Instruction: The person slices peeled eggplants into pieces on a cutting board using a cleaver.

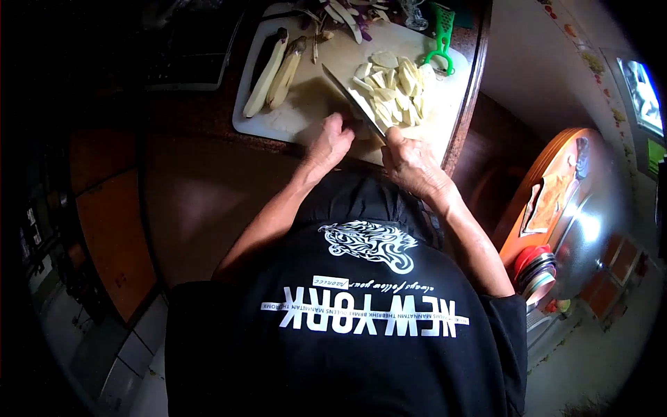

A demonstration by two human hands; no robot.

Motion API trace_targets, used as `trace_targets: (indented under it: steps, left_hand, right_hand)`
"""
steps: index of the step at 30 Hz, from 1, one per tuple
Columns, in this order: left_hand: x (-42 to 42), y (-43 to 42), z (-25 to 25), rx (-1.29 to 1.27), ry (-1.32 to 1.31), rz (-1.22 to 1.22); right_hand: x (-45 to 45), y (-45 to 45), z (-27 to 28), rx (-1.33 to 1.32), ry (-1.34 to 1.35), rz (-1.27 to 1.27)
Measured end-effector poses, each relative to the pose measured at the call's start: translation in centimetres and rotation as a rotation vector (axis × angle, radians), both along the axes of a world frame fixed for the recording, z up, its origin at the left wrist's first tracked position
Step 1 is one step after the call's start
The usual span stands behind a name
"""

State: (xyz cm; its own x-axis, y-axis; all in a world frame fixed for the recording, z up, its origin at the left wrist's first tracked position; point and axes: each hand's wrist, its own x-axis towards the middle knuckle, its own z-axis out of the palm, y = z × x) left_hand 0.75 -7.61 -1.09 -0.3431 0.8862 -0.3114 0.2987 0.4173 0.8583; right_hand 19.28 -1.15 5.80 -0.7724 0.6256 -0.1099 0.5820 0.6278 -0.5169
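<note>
Slicing at a counter (pixel 475 73), seen from the worker's head. On the white cutting board (pixel 295 125) we find pale slices (pixel 397 87) heaped in a loose pile toward the right side. Two whole peeled vegetables (pixel 267 75) lie side by side at the left, their darker stem ends pointing away from the worker. Peelings (pixel 342 15), some of them purple, are scattered at the far edge, and a green peeler (pixel 445 38) rests at the far right corner.

We note that the right hand (pixel 414 164) is closed around the handle of a knife (pixel 353 101), whose blade slants away and to the left, close along the near left side of the pile; we cannot tell whether it touches the slices. The left hand (pixel 331 142) lies at the near edge of the board, to the left of the blade, with its fingers curled inward. Shadow covers the fingertips, so we cannot tell whether anything is held there.

We judge the step in hand to be the cutting of peeled vegetables into slices, partly done, since two remain whole. The next move, in our reading, calls for a firm grip on the handle, a piece steadied flat on the board, and left fingertips tucked well clear of the edge.
</note>
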Motion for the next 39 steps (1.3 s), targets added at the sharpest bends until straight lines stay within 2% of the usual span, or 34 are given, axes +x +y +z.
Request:
trace_targets:
  steps: [3,5,7,10,11,15,18,20,22,24,26,28,30,33,39]
  left_hand:
    - [-0.3,0.1,-1.1,-0.040,-0.052,-0.038]
    - [-0.3,-0.1,-1.0,-0.074,-0.101,-0.027]
    - [0.0,-0.1,0.6,0.064,-0.094,-0.016]
    - [-0.1,0.1,2.1,-0.011,0.005,-0.046]
    - [0.0,0.1,3.2,0.037,-0.069,-0.037]
    - [-0.6,0.0,0.3,-0.002,-0.019,-0.092]
    - [-1.0,-0.2,-2.3,0.111,0.103,-0.091]
    - [-1.3,-0.4,-2.9,-0.073,0.165,-0.184]
    - [-1.2,0.1,-2.2,0.010,0.087,-0.105]
    - [-1.1,0.0,-1.2,-0.118,0.111,-0.135]
    - [-0.6,-0.2,-0.2,-0.188,0.129,-0.148]
    - [-0.1,-0.6,0.7,0.000,0.432,-0.173]
    - [-0.2,-0.7,1.8,-0.030,0.363,-0.097]
    - [-0.7,-1.0,1.7,-0.109,-0.063,-0.004]
    - [-0.5,-0.2,1.5,-0.007,-0.135,-0.087]
  right_hand:
    - [0.5,0.4,0.6,-0.121,0.066,-0.056]
    - [1.2,0.2,1.8,-0.104,0.059,-0.063]
    - [1.6,-0.1,3.4,-0.139,0.010,-0.083]
    - [1.8,-0.5,4.3,-0.134,-0.044,-0.010]
    - [1.7,-0.4,4.3,-0.138,-0.052,-0.011]
    - [1.6,0.5,4.6,-0.151,-0.080,0.038]
    - [1.9,1.5,4.0,-0.164,-0.029,0.083]
    - [1.6,1.5,1.8,-0.148,0.004,0.099]
    - [0.5,1.1,0.5,-0.081,-0.022,0.088]
    - [0.1,0.5,0.6,-0.090,-0.010,0.084]
    - [0.0,0.2,0.9,0.057,0.085,0.110]
    - [0.1,0.3,0.8,0.036,0.062,0.094]
    - [0.4,0.5,1.1,-0.048,-0.025,-0.011]
    - [0.9,0.5,2.6,-0.121,-0.006,-0.061]
    - [1.5,-0.6,4.4,-0.184,-0.016,-0.109]
